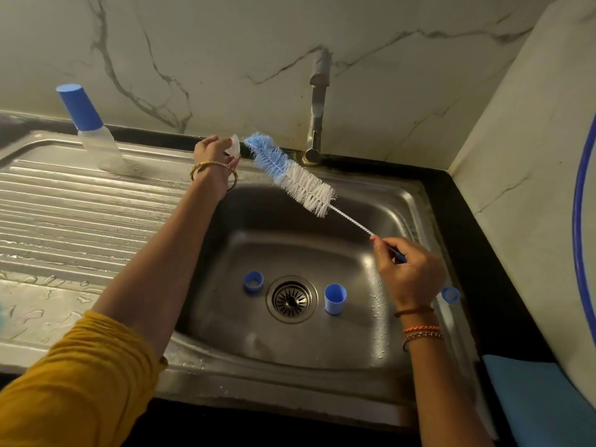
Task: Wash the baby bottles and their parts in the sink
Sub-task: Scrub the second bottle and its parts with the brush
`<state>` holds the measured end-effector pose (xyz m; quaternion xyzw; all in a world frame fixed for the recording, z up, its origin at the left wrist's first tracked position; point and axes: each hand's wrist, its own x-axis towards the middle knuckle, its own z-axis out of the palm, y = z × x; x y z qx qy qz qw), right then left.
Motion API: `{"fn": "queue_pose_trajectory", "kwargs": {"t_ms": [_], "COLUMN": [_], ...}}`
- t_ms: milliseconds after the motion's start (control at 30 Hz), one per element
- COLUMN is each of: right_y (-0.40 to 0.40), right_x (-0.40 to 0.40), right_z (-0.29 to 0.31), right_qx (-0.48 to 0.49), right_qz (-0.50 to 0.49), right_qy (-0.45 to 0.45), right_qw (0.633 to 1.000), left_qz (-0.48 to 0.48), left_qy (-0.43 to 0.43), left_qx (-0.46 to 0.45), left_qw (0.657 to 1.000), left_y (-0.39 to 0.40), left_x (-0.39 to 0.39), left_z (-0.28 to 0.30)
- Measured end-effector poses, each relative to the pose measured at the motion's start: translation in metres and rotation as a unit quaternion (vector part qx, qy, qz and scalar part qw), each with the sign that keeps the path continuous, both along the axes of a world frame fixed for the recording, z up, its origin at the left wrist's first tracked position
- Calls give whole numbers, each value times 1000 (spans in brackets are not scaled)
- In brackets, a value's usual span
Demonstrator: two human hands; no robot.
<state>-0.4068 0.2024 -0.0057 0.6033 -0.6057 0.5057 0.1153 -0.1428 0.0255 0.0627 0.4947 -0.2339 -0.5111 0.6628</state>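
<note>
A small clear silicone teat (234, 146) is held in the left hand (215, 153), the fingers curled closed around it, above the back rim of the stainless steel sink (380, 343). A gold bangle (211, 171) is worn on that wrist, and a mustard-yellow sleeve (77, 382) covers the upper arm.

A long bottle brush with blue and white bristles (290, 175) is gripped by the right hand (408, 272), the fingers closed on its blue handle near where the twisted wire stem ends. The brush is held at a slant over the basin, its blue bristle tip close to the teat; whether the two touch cannot be told. Thread bands are worn on the right wrist.

On the floor of the basin, a blue screw ring (253, 281) lies just left of the round metal drain strainer (291, 299), and a blue cup-shaped cap (335, 299) stands upright just to its right. A clear baby bottle closed with a blue cap (90, 127) stands on the wet ribbed draining board (64, 214) at the left. A metal tap (317, 104) rises behind the basin, against a veined marble wall.
</note>
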Motion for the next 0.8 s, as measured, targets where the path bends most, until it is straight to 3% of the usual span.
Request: {"fn": "queue_pose_trajectory", "kwargs": {"t_ms": [533,667,800], "right_y": [2,4,3], "right_x": [-6,-6,-2], "right_z": [2,4,2], "right_qx": [-17,-19,-17], "right_qz": [33,23,24], "right_qy": [56,73,101], "right_qw": [998,997,994], "left_qz": [0,-4,-21], "left_qy": [27,-28,-20], "left_qx": [-4,-9,-10], "left_qw": [1000,1000,1000], "left_y": [2,-2,-2], "left_x": [-10,-15,-18], "left_z": [4,0,-5]}}
